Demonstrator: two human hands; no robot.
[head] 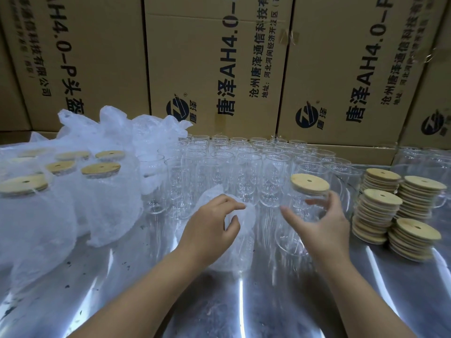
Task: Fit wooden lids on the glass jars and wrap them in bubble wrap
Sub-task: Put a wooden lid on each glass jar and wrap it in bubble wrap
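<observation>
Clear glass jar with round wooden lid (300,204), mid-table (219,303), gripped round its body by right hand (324,230). Translucent bubble-wrap sheet (244,242) pinched by left hand (210,230). Glass judged slick and fragile; body to be held, not lid.

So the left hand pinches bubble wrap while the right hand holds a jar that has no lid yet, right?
Not quite: the jar in the right hand already has a wooden lid on it, as the head view shows. The left hand does pinch the bubble wrap.
</observation>
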